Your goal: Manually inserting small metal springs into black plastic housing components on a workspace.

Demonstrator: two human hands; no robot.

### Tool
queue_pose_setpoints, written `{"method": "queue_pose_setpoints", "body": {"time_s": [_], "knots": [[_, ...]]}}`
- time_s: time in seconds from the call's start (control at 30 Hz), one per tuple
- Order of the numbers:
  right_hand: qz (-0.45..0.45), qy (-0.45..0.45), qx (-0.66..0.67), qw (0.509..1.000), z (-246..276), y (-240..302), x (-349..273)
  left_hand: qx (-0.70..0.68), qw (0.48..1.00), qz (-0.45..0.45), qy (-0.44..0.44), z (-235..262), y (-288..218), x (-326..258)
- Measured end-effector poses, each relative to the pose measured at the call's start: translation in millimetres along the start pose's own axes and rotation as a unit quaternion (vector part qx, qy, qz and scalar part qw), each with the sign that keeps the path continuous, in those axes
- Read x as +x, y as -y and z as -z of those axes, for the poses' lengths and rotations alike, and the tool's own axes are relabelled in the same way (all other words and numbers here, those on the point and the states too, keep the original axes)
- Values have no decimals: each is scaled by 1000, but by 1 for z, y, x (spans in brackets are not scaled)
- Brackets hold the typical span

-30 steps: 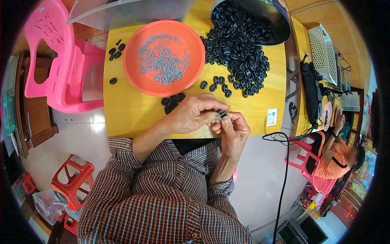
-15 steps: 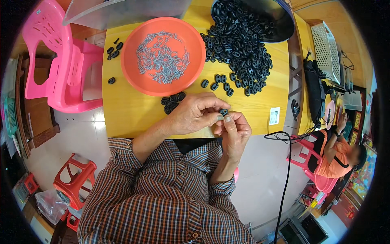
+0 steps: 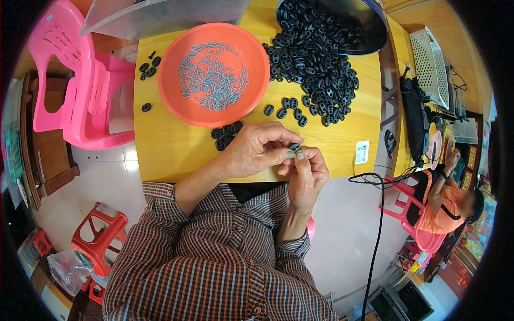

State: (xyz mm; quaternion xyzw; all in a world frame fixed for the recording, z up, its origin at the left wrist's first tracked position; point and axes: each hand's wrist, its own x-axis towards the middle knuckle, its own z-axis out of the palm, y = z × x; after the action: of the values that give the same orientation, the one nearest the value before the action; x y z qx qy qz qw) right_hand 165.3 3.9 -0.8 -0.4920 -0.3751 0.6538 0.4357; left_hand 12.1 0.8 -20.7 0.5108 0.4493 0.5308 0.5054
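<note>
A person in a checked shirt [image 3: 214,257] is sitting at a yellow table [image 3: 176,150] and looking down at their hands. A pink chair [image 3: 80,80] is standing to the left of the table, and a red stool [image 3: 99,241] is sitting on the floor lower down. Another person in an orange top [image 3: 444,203] is sitting far off to the right.

On the table, an orange bowl [image 3: 214,115] is holding a heap of little grey pins [image 3: 211,77]. A dark bowl [image 3: 369,27] is lying at the top right, and a big pile of black rings [image 3: 316,59] is spilling out of it over the table. A small bunch of rings [image 3: 225,136] is lying just below the orange bowl, near the left hand. A few more rings [image 3: 149,61] are lying near the table's left edge.

The left hand [image 3: 257,150] and the right hand [image 3: 308,174] are meeting over the near edge of the table. Both are pinching one black ring [image 3: 295,146] between their fingertips. The ring is sitting up off the table, right where the two hands are touching.
</note>
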Motion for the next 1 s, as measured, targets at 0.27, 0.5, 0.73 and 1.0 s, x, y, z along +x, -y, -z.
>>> {"method": "queue_pose_setpoints", "body": {"time_s": [0.27, 0.5, 0.73, 1.0], "knots": [[9, -17, -11, 1000, -2, -1, -1, -8, 1000, 3, -1, 0, -2, 0], [26, 27, -10, 999, 3, 2, 2, -31, 999, -21, 0, 1, 1, 0], [20, 88, 4, 996, 15, 3, 8, -16, 999, -31, 29, 6, -2, 1], [-19, 74, -34, 996, 14, 4, 9, 13, 998, -62, 23, 6, 3, 1]]}}
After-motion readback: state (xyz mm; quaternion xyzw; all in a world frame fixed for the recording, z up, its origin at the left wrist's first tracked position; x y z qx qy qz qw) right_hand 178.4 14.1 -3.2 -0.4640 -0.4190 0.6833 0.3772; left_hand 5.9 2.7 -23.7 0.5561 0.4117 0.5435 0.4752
